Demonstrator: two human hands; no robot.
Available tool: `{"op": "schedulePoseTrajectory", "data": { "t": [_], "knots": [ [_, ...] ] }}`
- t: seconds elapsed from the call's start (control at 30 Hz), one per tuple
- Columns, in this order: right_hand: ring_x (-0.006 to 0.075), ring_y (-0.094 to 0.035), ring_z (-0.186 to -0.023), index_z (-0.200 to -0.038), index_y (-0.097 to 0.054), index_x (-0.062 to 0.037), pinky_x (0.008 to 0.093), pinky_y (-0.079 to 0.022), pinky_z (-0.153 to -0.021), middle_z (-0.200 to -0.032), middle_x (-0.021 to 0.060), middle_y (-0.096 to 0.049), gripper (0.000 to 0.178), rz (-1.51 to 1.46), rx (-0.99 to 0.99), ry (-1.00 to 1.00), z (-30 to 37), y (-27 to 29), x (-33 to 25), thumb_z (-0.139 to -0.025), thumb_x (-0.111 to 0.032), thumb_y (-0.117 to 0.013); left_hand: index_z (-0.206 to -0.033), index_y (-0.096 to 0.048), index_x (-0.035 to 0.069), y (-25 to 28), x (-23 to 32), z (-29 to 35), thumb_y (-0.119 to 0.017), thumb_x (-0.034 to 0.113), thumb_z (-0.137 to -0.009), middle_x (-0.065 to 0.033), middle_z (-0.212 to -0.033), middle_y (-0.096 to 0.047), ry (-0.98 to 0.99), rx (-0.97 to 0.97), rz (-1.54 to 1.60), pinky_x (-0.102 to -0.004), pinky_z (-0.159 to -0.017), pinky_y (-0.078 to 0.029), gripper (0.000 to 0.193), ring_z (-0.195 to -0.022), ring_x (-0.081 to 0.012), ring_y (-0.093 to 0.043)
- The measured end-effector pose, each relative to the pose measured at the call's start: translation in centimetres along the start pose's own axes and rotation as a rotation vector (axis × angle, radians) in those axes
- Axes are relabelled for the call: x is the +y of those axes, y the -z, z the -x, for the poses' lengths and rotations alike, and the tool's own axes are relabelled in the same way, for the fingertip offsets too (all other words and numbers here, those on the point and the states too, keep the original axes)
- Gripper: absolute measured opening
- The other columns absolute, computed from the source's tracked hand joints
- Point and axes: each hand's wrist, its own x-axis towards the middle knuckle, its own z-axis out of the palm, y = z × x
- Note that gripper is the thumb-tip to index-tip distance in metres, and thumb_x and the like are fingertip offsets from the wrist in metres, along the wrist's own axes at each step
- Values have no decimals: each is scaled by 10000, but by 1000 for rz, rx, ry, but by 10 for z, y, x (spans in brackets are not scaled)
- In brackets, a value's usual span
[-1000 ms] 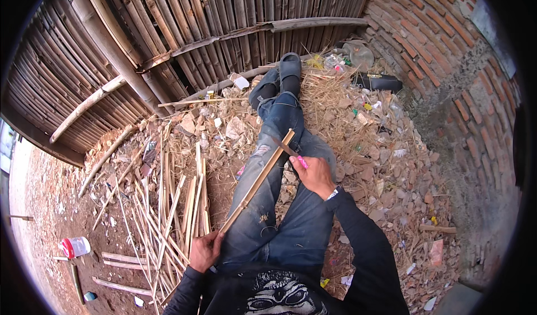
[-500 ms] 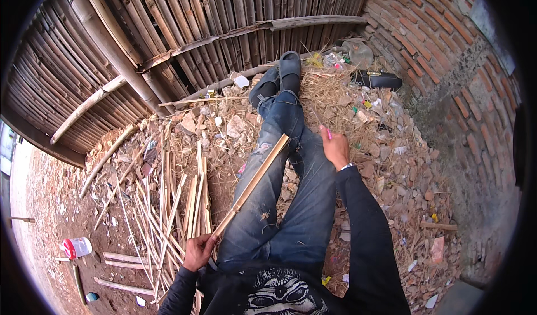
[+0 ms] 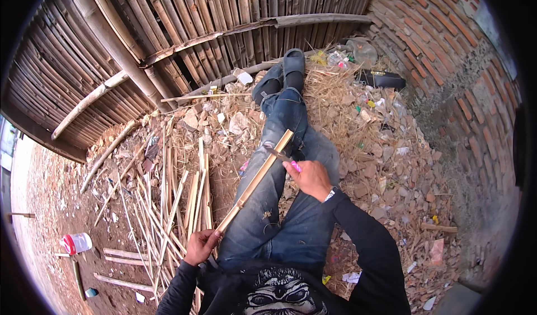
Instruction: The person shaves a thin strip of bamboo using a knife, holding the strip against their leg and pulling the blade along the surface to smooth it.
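Observation:
My left hand point(image 3: 200, 248) is closed round the near end of a split bamboo strip point(image 3: 250, 191). The strip slants up and away across my jeans, its far end over my shins. In my right hand point(image 3: 311, 179) is a knife point(image 3: 278, 155) with a pink handle, my fingers wrapped round it. Its blade lies across the strip near the far end; whether it bites into the bamboo I cannot tell. My legs point(image 3: 279, 203) stretch out ahead, crossed at the feet, in dark sandals.
Left of my legs lies a pile of split bamboo strips point(image 3: 168, 214). A clear tub with a red lid point(image 3: 76, 243) lies farther left. Rubble and straw point(image 3: 369, 175) cover the ground. A bamboo wall point(image 3: 224, 13) rises ahead, a brick wall point(image 3: 442, 46) on the right, with a black case point(image 3: 382, 80) near it.
My right hand has moved left and nearer to me, bringing the knife from beside my leg onto the bamboo strip. My left hand keeps its hold.

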Motion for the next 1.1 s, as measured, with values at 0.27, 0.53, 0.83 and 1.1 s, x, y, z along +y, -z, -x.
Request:
{"op": "schedulePoseTrajectory", "data": {
  "t": [0.27,0.53,0.83,1.1],
  "knots": [
    [446,-628,-600,-678,-666,25,525,-440,-566,-628,269,-600,685,-26,351,-214,-39,75,109,-1049,-544,-582,-891,-745,-30,10,-22,6,-653,337,-1073,6,-605,-549,-29,-44,-19,-314,-548,-407,420,-598,-72,-477],
    [473,-654,-631,-619,-655,-17,570,-506,-610,-629,266,-630,683,-116,-160,204,47,-28,-29,-1025,-563,-596,-934,-747,-43,-21,46,-32,-663,328,-1056,-65,-587,-545,-134,43,-230,-350,-548,-425,399,-570,-108,-509],
    [446,-690,-660,-657,-690,-42,559,-541,-614,-637,231,-664,696,-10,-97,160,41,-27,-19,-1004,-635,-576,-965,-754,-20,-23,44,-33,-688,291,-1034,-164,-586,-534,-186,103,-283,-396,-539,-427,325,-503,-209,-500],
    [446,-695,-635,-674,-713,-70,549,-557,-592,-617,221,-661,666,23,-106,219,46,-34,-29,-988,-645,-594,-967,-758,-32,-25,56,-29,-676,273,-1041,-176,-623,-591,-175,110,-310,-389,-566,-459,324,-541,-217,-568]
  ]
}}
